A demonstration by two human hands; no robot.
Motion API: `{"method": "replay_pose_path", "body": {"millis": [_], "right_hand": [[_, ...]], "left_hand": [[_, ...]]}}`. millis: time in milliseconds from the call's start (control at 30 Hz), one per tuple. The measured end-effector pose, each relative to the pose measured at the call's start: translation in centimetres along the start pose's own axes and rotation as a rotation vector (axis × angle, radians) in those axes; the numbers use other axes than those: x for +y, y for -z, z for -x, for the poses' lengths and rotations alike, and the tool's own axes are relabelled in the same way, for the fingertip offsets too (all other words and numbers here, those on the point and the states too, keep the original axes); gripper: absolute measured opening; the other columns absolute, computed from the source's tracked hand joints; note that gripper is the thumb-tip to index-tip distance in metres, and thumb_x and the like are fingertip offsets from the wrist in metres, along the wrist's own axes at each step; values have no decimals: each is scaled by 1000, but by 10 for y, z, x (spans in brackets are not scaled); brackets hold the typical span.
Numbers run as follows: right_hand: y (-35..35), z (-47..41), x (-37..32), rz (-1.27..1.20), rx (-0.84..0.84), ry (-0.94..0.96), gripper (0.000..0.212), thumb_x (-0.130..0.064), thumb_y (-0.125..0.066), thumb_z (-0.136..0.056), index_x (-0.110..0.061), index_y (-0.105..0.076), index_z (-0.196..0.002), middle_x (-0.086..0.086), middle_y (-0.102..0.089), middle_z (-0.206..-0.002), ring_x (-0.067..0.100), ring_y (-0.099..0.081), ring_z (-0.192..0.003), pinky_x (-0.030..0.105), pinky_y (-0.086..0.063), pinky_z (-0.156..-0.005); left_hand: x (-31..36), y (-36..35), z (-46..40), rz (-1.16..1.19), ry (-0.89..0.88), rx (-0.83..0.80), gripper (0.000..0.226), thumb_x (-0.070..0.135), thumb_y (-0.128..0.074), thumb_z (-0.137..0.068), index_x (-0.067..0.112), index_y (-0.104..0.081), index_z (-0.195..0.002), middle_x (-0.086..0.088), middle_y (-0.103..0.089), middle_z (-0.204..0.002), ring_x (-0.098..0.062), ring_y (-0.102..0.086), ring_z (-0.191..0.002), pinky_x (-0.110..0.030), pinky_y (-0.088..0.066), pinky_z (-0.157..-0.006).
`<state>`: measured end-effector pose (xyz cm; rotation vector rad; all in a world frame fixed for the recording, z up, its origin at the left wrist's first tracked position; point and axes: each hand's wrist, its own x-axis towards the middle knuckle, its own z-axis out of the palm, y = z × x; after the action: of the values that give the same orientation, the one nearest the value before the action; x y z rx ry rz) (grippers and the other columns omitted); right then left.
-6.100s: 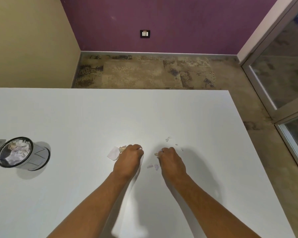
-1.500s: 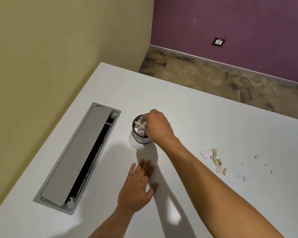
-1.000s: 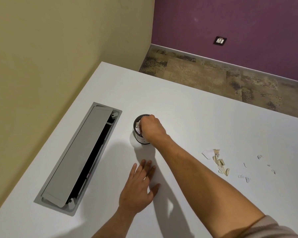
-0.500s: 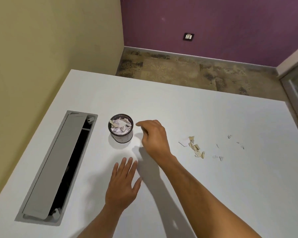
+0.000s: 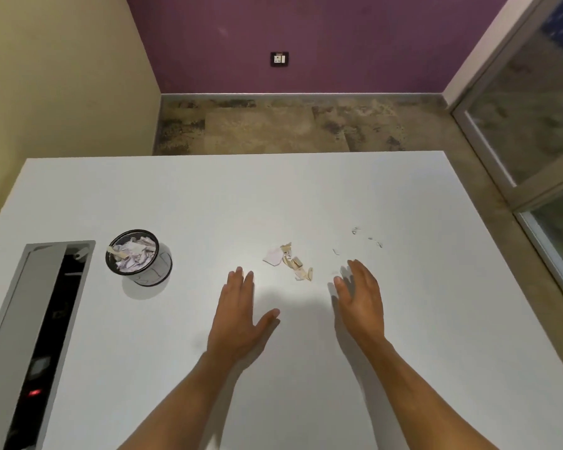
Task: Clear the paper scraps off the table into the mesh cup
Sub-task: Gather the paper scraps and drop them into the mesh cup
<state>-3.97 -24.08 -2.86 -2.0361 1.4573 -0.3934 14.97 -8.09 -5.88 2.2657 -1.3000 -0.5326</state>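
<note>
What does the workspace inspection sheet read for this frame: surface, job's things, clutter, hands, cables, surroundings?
Surface: white table, with an open cable hatch at its left edge.
Job's things: mesh cup upright, heaped with paper; scrap pile mid-table; small bits further right.
Clutter: nothing seen.
Hands: left hand flat, fingers straight, near the pile; right hand open, fingers straight, to the right of the pile; neither holds anything.
Cables: none plainly seen; a red light glows inside the hatch.
Surroundings: purple wall with a socket, beige wall on the left, patterned floor, glass door on the right.
</note>
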Motion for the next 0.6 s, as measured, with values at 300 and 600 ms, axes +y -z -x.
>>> {"method": "replay_pose_path", "body": {"millis": [300, 600], "right_hand": [[14, -58, 84, 262, -99, -19, 88, -68, -20, -92, -9, -1, -153, 9, -3, -163, 19, 2, -150, 43, -2, -122], [2, -141, 83, 267, -145, 159, 98, -81, -24, -83, -15, -6, -153, 3, -8, -162, 14, 1, -149, 43, 5, -120]], "left_hand": [[36, -30, -73, -58, 83, -132, 132, 87, -51, -65, 7, 4, -154, -16, 6, -162, -28, 13, -150, -46, 2, -122], [52, -60, -121, -88, -66, -170, 147, 97, -56, -46, 6, -7, -152, -11, -8, -161, -30, 1, -150, -49, -10, -122]]}}
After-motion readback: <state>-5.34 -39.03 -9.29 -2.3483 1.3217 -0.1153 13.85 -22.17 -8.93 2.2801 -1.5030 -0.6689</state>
